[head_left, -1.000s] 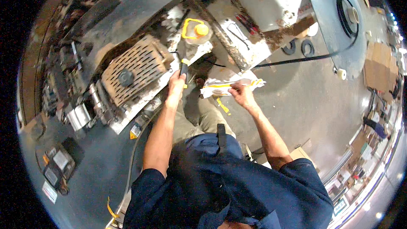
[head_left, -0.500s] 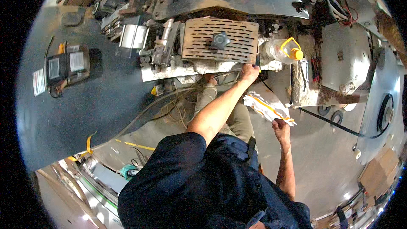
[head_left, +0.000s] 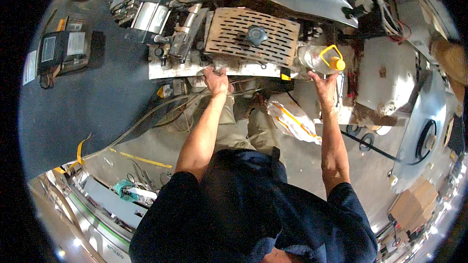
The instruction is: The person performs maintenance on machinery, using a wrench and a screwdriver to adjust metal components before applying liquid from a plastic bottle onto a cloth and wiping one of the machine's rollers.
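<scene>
My left hand (head_left: 217, 81) rests at the front edge of the machine's white, grimy ledge (head_left: 180, 71), below a slotted metal plate (head_left: 229, 29) with a black star knob (head_left: 256, 35). Its thumb and fingers are apart and hold nothing I can see. To the right, my right hand (head_left: 325, 87) reaches up to the ledge, thumb and fingers spread, just below a clear plastic bottle (head_left: 312, 57) with a yellow cap and handle. Whether it touches the bottle cannot be made out. A white plastic bag with orange stripes (head_left: 295, 122) hangs below the ledge, between my arms.
A dark flat surface (head_left: 122, 97) on the left bears a black box with labels (head_left: 63, 53). Cables (head_left: 156, 117) loop below the ledge. A white tank-like box (head_left: 390, 73) and a round-hubbed metal panel (head_left: 419, 136) stand right. A cardboard box (head_left: 414, 204) lies lower right.
My right hand has let go of the striped bag and moved up to the ledge by the bottle. My left hand has moved left along the ledge from the plate's lower right corner.
</scene>
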Demonstrator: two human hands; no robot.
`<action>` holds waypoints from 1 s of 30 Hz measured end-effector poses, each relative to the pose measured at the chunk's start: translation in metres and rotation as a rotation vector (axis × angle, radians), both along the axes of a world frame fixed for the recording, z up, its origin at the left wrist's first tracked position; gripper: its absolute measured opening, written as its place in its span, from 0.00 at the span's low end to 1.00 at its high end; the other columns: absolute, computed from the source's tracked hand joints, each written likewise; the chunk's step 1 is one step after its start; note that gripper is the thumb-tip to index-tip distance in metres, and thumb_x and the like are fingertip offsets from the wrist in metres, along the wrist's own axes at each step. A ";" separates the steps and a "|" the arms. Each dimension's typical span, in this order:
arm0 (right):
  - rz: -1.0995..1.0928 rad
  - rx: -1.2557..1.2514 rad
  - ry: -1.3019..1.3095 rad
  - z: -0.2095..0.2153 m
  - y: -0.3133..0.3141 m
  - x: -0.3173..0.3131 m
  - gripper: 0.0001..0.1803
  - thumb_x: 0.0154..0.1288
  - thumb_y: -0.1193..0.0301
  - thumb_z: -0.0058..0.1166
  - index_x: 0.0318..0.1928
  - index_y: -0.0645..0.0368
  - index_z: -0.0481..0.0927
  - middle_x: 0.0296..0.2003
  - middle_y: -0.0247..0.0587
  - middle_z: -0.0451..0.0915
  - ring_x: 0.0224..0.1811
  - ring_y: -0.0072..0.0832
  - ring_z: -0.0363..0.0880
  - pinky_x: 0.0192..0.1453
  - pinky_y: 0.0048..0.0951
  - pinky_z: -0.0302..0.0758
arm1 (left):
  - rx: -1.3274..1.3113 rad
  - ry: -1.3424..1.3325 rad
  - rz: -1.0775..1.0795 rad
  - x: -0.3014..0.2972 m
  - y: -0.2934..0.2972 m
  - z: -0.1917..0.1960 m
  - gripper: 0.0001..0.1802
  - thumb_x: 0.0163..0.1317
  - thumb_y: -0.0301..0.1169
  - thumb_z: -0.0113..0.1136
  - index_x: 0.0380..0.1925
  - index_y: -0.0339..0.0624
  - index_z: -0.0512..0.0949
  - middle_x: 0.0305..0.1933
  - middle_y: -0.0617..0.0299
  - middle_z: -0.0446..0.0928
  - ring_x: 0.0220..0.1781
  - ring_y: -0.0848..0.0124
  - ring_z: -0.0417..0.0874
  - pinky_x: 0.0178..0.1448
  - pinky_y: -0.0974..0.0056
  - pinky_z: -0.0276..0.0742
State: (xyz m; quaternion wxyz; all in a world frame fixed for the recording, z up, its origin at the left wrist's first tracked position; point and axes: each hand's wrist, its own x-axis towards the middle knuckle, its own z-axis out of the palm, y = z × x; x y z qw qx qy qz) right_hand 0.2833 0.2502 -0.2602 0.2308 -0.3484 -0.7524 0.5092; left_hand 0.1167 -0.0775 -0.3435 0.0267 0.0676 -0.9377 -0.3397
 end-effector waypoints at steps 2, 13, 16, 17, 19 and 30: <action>0.063 0.046 -0.114 -0.056 0.030 0.007 0.51 0.42 0.70 0.79 0.65 0.63 0.61 0.58 0.47 0.73 0.59 0.37 0.75 0.64 0.36 0.73 | -0.023 -0.166 0.085 -0.016 0.002 -0.002 0.30 0.52 0.37 0.74 0.49 0.29 0.72 0.45 0.42 0.78 0.46 0.44 0.80 0.52 0.47 0.75; -0.005 0.048 -0.021 -0.025 0.011 -0.016 0.44 0.50 0.63 0.76 0.63 0.64 0.64 0.55 0.49 0.77 0.58 0.38 0.77 0.64 0.36 0.72 | 1.147 -0.755 0.162 -0.017 -0.072 0.030 0.17 0.61 0.20 0.56 0.51 0.32 0.76 0.48 0.50 0.82 0.49 0.54 0.84 0.58 0.47 0.81; 0.026 0.049 -0.052 0.008 -0.003 -0.003 0.44 0.50 0.64 0.76 0.63 0.63 0.66 0.57 0.49 0.76 0.59 0.37 0.76 0.65 0.36 0.71 | 1.323 -0.730 0.028 -0.004 -0.100 0.062 0.19 0.63 0.20 0.54 0.55 0.32 0.74 0.54 0.49 0.80 0.53 0.54 0.83 0.61 0.46 0.80; 0.013 0.015 -0.044 0.020 -0.008 0.003 0.44 0.49 0.64 0.76 0.63 0.63 0.66 0.57 0.49 0.76 0.60 0.37 0.76 0.65 0.36 0.71 | 1.338 -0.695 -0.010 -0.001 -0.100 0.080 0.21 0.63 0.19 0.54 0.58 0.32 0.72 0.57 0.49 0.79 0.59 0.54 0.81 0.65 0.46 0.76; 0.022 0.040 -0.070 0.043 -0.019 0.019 0.43 0.50 0.66 0.75 0.64 0.64 0.67 0.57 0.48 0.77 0.59 0.37 0.76 0.65 0.37 0.72 | 1.403 -0.688 -0.043 0.002 -0.101 0.111 0.23 0.64 0.20 0.54 0.60 0.32 0.71 0.59 0.50 0.78 0.61 0.55 0.79 0.68 0.46 0.74; 0.269 -0.097 -0.086 0.136 -0.073 0.054 0.48 0.42 0.62 0.79 0.62 0.63 0.65 0.54 0.46 0.75 0.57 0.35 0.77 0.60 0.38 0.76 | 1.445 -0.539 -0.216 -0.012 -0.119 0.225 0.34 0.63 0.40 0.59 0.67 0.35 0.66 0.67 0.48 0.71 0.69 0.55 0.72 0.70 0.49 0.68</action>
